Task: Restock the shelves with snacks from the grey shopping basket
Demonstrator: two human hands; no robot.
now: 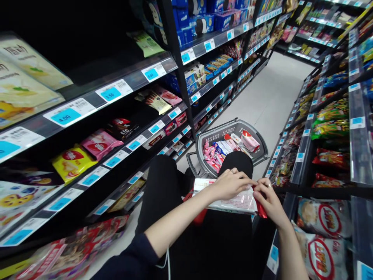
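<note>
A snack packet [230, 204], white with red ends, lies across my lap on dark clothing. My left hand [230, 184] rests over its top, with fingertips gathered at its right end. There my right hand [266, 194] pinches the red end; both hands' fingertips nearly meet, and the exact grip is partly hidden. Just beyond my knee a grey shopping basket [264, 151] stands on the floor. Inside it are pink packets [212, 155], blue-and-white packets [223, 147] and a red-and-white pack [250, 140].
Snack shelves [134, 83] with price tags rise close on my left, and more shelves [303, 132] run along my right. A pale floor aisle [279, 85] leads ahead between them. Large red-printed bags [323, 219] sit by my right forearm; a red bag [70, 249] is low at left.
</note>
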